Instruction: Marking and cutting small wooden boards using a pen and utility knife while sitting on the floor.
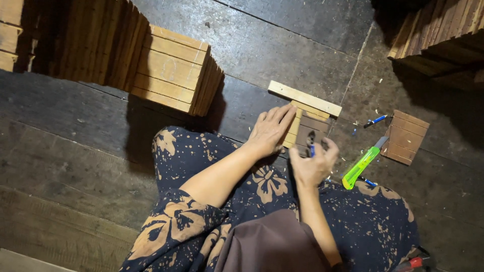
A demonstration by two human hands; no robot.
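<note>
I sit on a dark plank floor with my legs in a dark flowered cloth. My left hand (269,129) lies flat on a small piece made of pale wooden slats (302,126), which rests against a longer pale wooden strip (304,98). My right hand (313,162) is closed around a blue pen (311,149), its tip on a dark rectangular patch on that piece. Parts of the piece are hidden under both hands.
A green utility knife (362,164) lies right of my right hand, beside a small brown slatted panel (405,137). Another blue pen (375,121) lies above it. Stacks of slatted wooden panels stand at upper left (171,68) and upper right (438,30).
</note>
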